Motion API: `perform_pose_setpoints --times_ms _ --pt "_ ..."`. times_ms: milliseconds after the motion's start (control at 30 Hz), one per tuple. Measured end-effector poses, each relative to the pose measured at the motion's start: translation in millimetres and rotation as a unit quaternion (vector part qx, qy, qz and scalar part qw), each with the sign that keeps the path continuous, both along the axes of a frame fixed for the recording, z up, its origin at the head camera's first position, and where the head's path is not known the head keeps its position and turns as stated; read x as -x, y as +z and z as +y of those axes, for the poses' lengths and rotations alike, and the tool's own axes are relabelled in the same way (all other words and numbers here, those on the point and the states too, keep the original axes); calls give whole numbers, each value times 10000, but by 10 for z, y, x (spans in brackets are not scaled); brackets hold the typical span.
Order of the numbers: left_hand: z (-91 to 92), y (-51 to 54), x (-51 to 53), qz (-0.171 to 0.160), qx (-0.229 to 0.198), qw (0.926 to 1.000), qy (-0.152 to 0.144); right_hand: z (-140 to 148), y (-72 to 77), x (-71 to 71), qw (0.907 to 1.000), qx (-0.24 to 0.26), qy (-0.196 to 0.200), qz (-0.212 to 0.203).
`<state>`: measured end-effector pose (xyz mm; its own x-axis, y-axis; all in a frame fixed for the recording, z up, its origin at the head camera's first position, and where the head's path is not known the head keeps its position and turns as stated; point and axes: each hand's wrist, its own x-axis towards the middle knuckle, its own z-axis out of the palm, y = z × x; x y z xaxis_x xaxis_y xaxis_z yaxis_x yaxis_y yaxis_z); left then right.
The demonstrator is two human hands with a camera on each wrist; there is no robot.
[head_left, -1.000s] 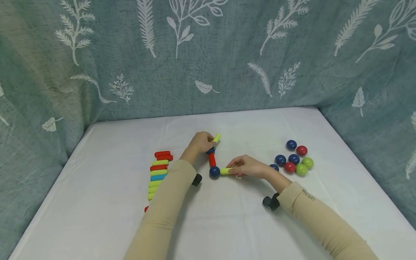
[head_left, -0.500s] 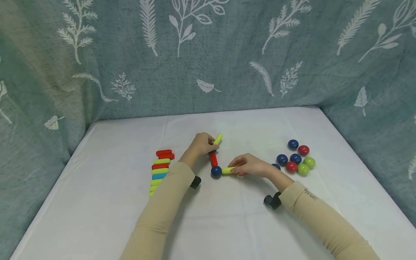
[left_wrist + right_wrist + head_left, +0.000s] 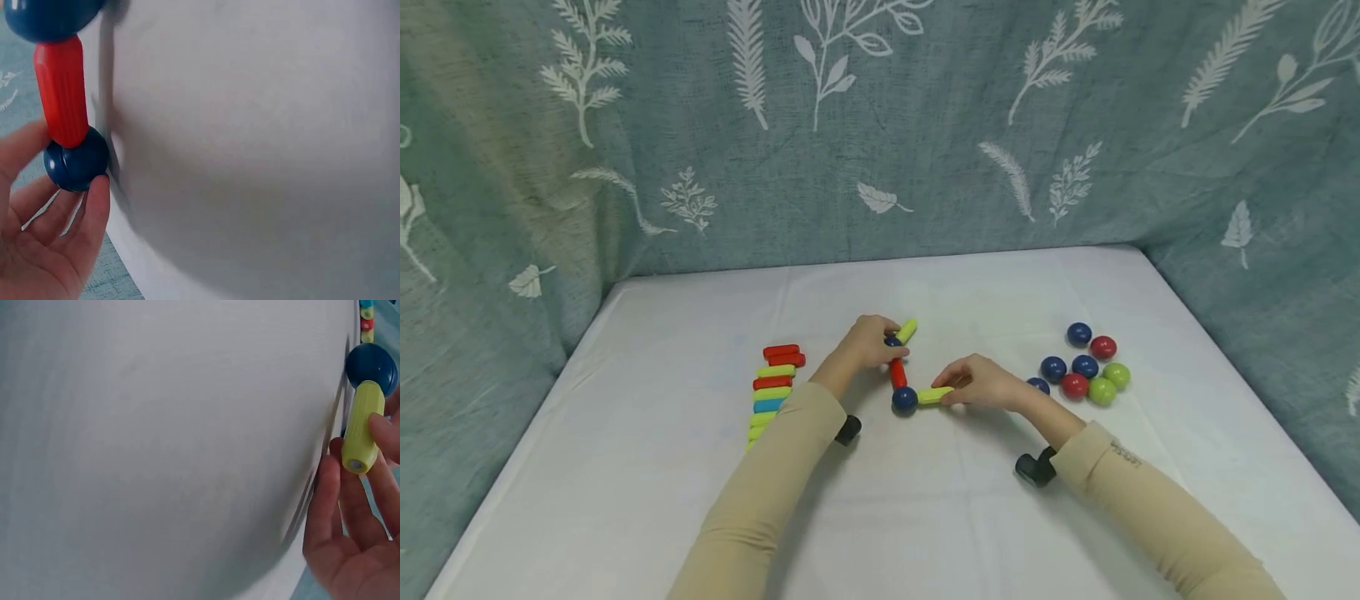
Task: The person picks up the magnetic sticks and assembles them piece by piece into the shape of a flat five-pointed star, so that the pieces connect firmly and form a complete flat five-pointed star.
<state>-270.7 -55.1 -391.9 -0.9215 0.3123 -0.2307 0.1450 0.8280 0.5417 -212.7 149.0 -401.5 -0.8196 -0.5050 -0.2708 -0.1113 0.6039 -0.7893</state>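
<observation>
A joined chain of balls and rods lies on the white cloth in the head view. My left hand (image 3: 867,340) grips its far blue ball (image 3: 76,164) between thumb and fingers. From that ball a yellow-green rod (image 3: 907,331) points away to the upper right, and a red rod (image 3: 898,374) runs down to the near blue ball (image 3: 905,401). A second yellow-green rod (image 3: 362,428) meets the near ball and extends right. My right hand (image 3: 983,383) pinches this rod near its free end, thumb on one side and fingers on the other.
Left of my left arm lies a column of loose rods, among them a red rod (image 3: 781,350) and a blue rod (image 3: 767,406); the sleeve hides part of it. Several loose balls, including a green ball (image 3: 1102,392), sit to the right. A patterned curtain (image 3: 880,142) hangs behind.
My left hand has shifted slightly nearer, its thumb moving from the base of the far rod onto the ball. My right fingers now sit farther out along the yellow-green rod.
</observation>
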Motion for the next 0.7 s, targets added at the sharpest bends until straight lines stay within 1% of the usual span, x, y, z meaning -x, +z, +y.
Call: perform_pose_setpoints --times_ms 167,333,467,700 --pt "-15 -2 -26 144 -324 9991 241 44 47 3 9997 -1 -6 228" --pt "-43 -28 -44 257 -603 9963 554 270 172 70 9981 231 -177 535" --pt "-61 -58 -42 287 -855 9930 762 562 294 135 9950 331 -525 786" --pt "-92 -92 -67 374 -1153 9886 890 1124 461 237 9874 50 -1259 961"
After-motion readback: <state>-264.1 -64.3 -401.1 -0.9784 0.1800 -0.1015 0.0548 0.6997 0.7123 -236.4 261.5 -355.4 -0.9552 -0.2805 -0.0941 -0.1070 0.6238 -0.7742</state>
